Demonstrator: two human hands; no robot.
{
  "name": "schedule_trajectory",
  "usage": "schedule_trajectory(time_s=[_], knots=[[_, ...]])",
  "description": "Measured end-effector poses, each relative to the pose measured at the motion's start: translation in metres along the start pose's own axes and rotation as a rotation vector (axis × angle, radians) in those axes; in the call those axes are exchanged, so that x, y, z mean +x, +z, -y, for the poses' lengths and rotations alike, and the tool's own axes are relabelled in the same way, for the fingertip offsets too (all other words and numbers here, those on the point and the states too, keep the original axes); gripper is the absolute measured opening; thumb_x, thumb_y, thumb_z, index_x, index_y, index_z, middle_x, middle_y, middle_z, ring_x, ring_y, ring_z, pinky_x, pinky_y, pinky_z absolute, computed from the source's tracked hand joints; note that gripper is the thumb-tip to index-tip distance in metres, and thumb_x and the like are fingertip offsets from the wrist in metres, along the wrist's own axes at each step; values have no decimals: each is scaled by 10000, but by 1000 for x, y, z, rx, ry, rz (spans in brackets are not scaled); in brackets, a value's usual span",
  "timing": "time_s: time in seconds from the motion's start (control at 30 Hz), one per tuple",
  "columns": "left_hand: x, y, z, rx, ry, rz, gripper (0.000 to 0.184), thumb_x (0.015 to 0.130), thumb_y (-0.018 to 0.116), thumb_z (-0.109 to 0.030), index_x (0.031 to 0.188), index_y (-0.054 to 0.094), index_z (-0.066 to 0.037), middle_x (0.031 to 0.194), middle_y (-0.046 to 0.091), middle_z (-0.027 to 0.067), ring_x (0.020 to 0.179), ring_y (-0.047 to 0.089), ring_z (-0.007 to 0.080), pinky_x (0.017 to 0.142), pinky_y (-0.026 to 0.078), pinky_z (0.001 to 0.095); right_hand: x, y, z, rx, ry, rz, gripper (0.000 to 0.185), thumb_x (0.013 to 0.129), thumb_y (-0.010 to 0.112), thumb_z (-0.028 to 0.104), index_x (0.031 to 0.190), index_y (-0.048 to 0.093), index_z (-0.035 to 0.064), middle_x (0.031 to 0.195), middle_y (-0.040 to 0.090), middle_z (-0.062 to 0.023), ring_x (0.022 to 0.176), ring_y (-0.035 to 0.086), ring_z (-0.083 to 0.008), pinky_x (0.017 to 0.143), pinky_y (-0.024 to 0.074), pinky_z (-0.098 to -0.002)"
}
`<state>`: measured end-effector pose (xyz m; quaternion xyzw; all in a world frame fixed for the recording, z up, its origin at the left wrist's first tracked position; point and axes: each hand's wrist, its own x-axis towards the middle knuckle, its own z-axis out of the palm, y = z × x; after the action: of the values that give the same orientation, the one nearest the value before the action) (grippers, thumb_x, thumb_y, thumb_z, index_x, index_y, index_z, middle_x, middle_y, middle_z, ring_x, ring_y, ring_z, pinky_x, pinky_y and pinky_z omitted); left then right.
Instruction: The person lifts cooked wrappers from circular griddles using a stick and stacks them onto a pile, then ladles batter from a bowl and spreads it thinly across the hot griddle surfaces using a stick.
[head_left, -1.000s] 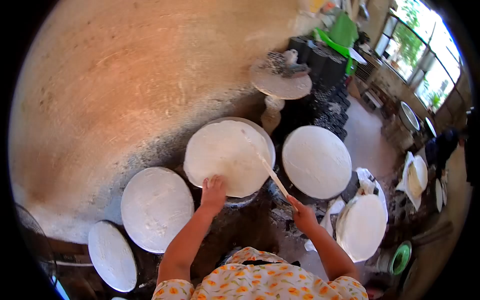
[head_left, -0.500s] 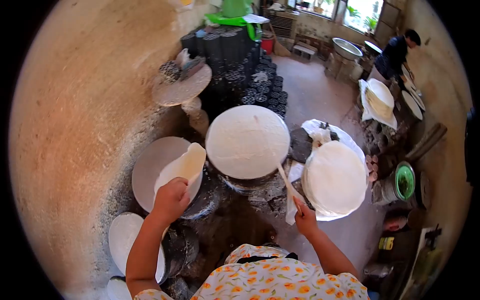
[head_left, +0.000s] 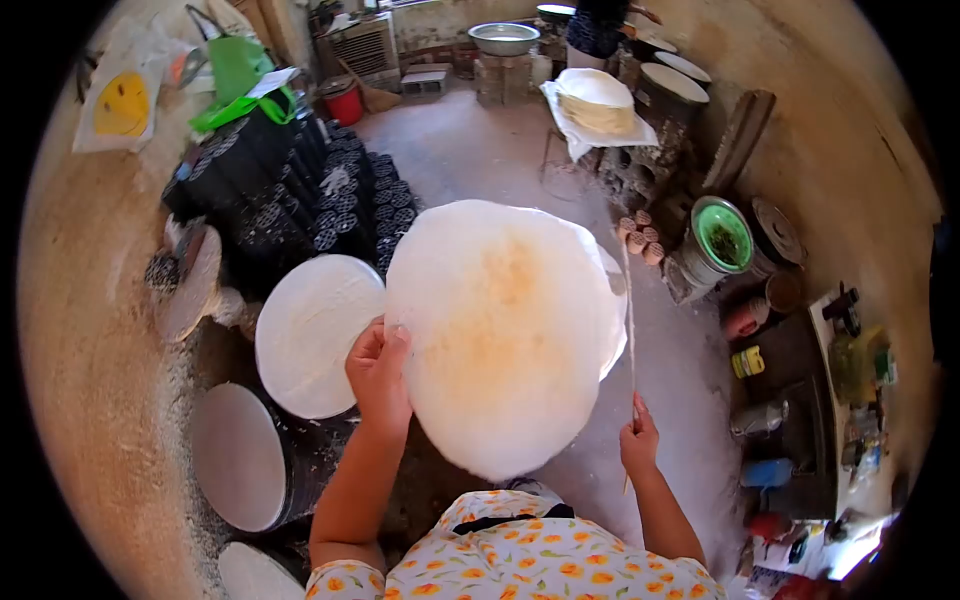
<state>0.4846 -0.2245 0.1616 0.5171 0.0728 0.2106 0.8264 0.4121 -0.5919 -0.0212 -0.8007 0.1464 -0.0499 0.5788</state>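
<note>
A large thin round sheet [head_left: 500, 340], pale with browned patches in its middle, hangs from my left hand [head_left: 382, 370], whose thumb and fingers pinch its left edge. It hides most of a white stack, whose edge shows at its right side. My right hand [head_left: 638, 438] is closed around a long thin stick [head_left: 630, 320] that points away from me, beside the sheet's right edge. Left of the sheet is a round griddle with a white layer [head_left: 318, 335]. Nearer, a bare grey round griddle [head_left: 238, 457] stands at the left.
Black perforated cylinders [head_left: 250, 180] are stacked at the back left. Another pile of round sheets [head_left: 597, 100] lies on white cloth at the back, near a person [head_left: 597, 30]. A green basin [head_left: 721, 235] stands at the right. Another white-coated disc [head_left: 258, 573] is at the lower left.
The view has turned right. My left hand has lifted the sheet off its griddle and carried it rightward, spread open, over the white stack. My right hand still holds the stick, now more upright in view.
</note>
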Motion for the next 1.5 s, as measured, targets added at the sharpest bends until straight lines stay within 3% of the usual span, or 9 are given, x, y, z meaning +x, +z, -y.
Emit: schedule_trajectory(time_s=[0.13, 0.33, 0.37, 0.6, 0.73, 0.9, 0.93, 1.07, 1.5], knots=[[23, -13, 125, -148, -198, -145, 96, 857, 591, -53, 764, 590, -31, 796, 628, 39, 672, 545, 82, 651, 449, 227, -9, -32, -45, -140, -191, -185, 638, 780, 435, -93, 1383, 408, 112, 657, 452, 42, 518, 362, -30, 489, 350, -183], [21, -37, 268, -112, -468, -343, 137, 859, 593, -114, 740, 584, -47, 595, 525, -7, 472, 446, 88, 438, 333, 249, -34, -51, -48, -113, 140, -187, 623, 794, 418, -79, 1386, 400, 115, 586, 404, 58, 461, 333, -26, 433, 315, -192], [22, -41, 281, 36, -522, -349, 140, 850, 590, -113, 731, 578, -40, 590, 520, -6, 476, 450, 95, 439, 339, 256, -36, -50, -40, -83, 167, -183, 614, 783, 425, -90, 1375, 406, 72, 775, 492, 44, 522, 335, -26, 475, 324, -188], [-4, -62, 252, 687, -322, -183, 133, 785, 580, -92, 836, 651, 8, 688, 609, 43, 620, 561, 134, 558, 444, 275, -22, -34, -37, -158, 99, 15, 575, 813, 437, -74, 1376, 395, 37, 986, 608, -7, 583, 343, -23, 520, 328, -182], [-83, -93, 187, 882, -183, -19, 173, 756, 573, -42, 908, 655, -31, 832, 616, 77, 794, 597, 169, 722, 475, 284, -25, -4, -32, -40, -64, 97, 592, 799, 456, -91, 1373, 396, 39, 798, 557, -8, 576, 385, -28, 514, 352, -165], [-195, -232, 176, 1137, -258, -89, 167, 746, 576, -61, 879, 672, -33, 920, 646, 162, 901, 608, 322, 808, 492, 391, -72, 26, -28, -109, -302, 456, 562, 776, 455, -146, 1323, 437, -19, 1353, 468, -148, 748, 453, -63, 672, 409, -183], [-213, -266, 173, 1228, -312, -169, 175, 740, 581, -72, 882, 676, -32, 921, 644, 179, 903, 608, 329, 812, 490, 397, -88, 33, -18, -183, -334, 476, 480, 770, 476, -135, 1239, 512, -36, 1066, 631, -160, 716, 518, -89, 634, 437, -213], [-244, -356, 132, 1433, -636, -285, 220, 736, 530, -58, 901, 665, -1, 917, 619, 238, 890, 577, 399, 797, 470, 432, -149, 53, -4, -320, -378, 662, 551, 711, 510, -129, 1209, 576, 97, 849, 618, -136, 637, 563, -212, 604, 474, -293], [-239, -497, 161, 1775, -378, 0, 389, 727, 492, 23, 1112, 543, 54, 1089, 540, 282, 1011, 502, 441, 888, 410, 438, -206, 53, -65, -493, -246, 914, 622, 695, 546, -81, 1242, 548, 214, 726, 537, -108, 630, 557, -305, 574, 471, -399]])
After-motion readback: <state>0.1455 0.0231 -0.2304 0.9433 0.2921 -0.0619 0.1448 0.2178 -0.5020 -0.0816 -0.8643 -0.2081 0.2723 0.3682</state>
